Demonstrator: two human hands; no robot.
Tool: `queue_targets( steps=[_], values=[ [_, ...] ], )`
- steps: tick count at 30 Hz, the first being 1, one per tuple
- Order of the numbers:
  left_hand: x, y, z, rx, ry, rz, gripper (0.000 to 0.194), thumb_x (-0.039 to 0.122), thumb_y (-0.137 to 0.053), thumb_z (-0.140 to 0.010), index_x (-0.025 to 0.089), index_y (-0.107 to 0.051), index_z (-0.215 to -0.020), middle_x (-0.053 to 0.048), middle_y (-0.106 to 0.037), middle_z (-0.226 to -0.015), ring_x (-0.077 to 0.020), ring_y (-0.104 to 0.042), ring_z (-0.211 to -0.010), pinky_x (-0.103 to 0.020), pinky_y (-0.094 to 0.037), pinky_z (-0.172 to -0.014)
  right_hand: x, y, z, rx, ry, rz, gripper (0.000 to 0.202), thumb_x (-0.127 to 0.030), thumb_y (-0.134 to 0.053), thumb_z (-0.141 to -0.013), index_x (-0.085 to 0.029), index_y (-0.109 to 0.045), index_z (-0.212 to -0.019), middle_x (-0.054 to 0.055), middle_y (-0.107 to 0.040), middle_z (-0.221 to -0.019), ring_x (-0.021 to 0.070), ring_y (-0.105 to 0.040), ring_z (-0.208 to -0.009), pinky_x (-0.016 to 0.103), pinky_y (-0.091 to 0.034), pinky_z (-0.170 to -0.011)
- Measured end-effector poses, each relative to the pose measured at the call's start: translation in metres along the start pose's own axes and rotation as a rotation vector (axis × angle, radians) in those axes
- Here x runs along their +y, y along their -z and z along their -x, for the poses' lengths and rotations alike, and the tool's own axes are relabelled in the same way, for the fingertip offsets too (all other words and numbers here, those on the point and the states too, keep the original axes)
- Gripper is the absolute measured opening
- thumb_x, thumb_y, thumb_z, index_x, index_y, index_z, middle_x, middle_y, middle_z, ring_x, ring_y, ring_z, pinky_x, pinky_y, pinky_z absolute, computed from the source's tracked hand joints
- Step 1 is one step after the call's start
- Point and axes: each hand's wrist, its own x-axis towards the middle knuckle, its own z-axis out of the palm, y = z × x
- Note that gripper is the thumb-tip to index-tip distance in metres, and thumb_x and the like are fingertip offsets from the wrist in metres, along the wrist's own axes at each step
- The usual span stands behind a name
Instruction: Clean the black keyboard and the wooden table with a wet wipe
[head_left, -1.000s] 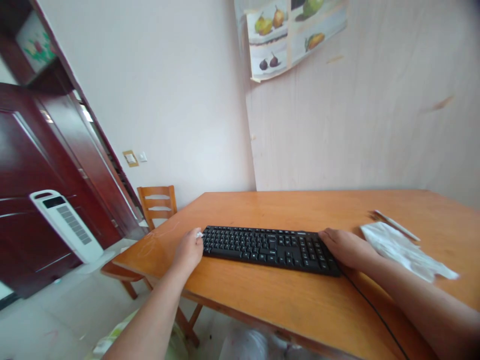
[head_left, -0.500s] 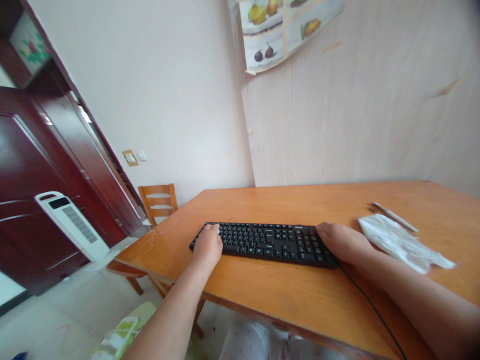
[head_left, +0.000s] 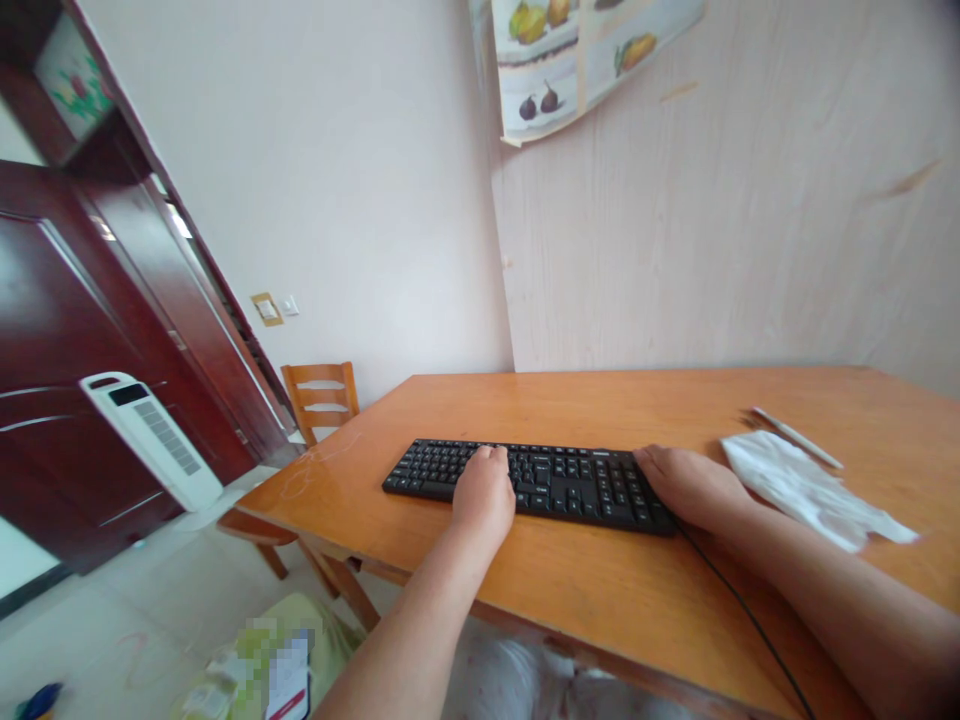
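Note:
A black keyboard (head_left: 555,485) lies flat on the orange wooden table (head_left: 585,585), its cable running from the right end towards the table's front edge. Over the middle-left keys is my left hand (head_left: 484,492), its fingers curled together; whether something small is pinched in them is hidden. My right hand (head_left: 694,487) rests against the right end of the keyboard, thumb side at its back corner, most fingers out of sight. Right of that hand lies a crumpled white tissue (head_left: 806,485), with a thin white stick-like item (head_left: 799,438) just behind it.
A wooden chair (head_left: 322,395) stands past the table's left end. Farther left, a white heater-like appliance (head_left: 161,440) is before a dark red door (head_left: 67,400). Green and white items (head_left: 262,660) sit low beside the table. A fruit poster (head_left: 544,75) hangs on the wall.
My left hand has moved right along the keyboard, from its left end to the middle-left keys, uncovering the left keys. My right hand stays at the right end. The view has shifted slightly.

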Motion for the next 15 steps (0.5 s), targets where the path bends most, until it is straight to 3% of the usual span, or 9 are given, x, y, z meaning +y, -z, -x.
queue_targets(
  steps=[9,13,15],
  values=[
    [0.037,-0.006,0.013,0.016,-0.183,0.196,0.037,0.009,-0.043,-0.089,0.015,-0.06,-0.121,-0.014,-0.062,-0.122,-0.0235,-0.06,-0.115,-0.035,-0.047,-0.101,0.002,0.0,-0.001,-0.003,0.028,-0.007,0.053,-0.045,-0.02,-0.102,-0.017,-0.064,-0.092,0.018,-0.073,-0.101,0.034,-0.069,-0.099,0.046,-0.05,-0.085],
    [0.037,0.002,0.016,0.068,-0.295,0.375,0.042,0.009,-0.041,-0.09,0.018,-0.057,-0.128,-0.011,-0.061,-0.129,-0.0193,-0.057,-0.12,-0.031,-0.043,-0.107,0.004,0.0,0.0,-0.017,0.037,-0.008,0.051,-0.044,-0.021,-0.102,-0.018,-0.063,-0.093,0.018,-0.073,-0.101,0.0332,-0.069,-0.099,0.046,-0.049,-0.087],
    [0.029,0.007,0.012,0.12,-0.281,0.412,0.045,0.009,-0.042,-0.09,0.018,-0.051,-0.134,-0.011,-0.061,-0.131,-0.0194,-0.057,-0.122,-0.032,-0.043,-0.108,0.005,0.0,-0.001,-0.022,0.047,-0.018,0.051,-0.044,-0.02,-0.102,-0.018,-0.063,-0.094,0.018,-0.073,-0.101,0.0327,-0.069,-0.1,0.046,-0.049,-0.088]
  ],
)
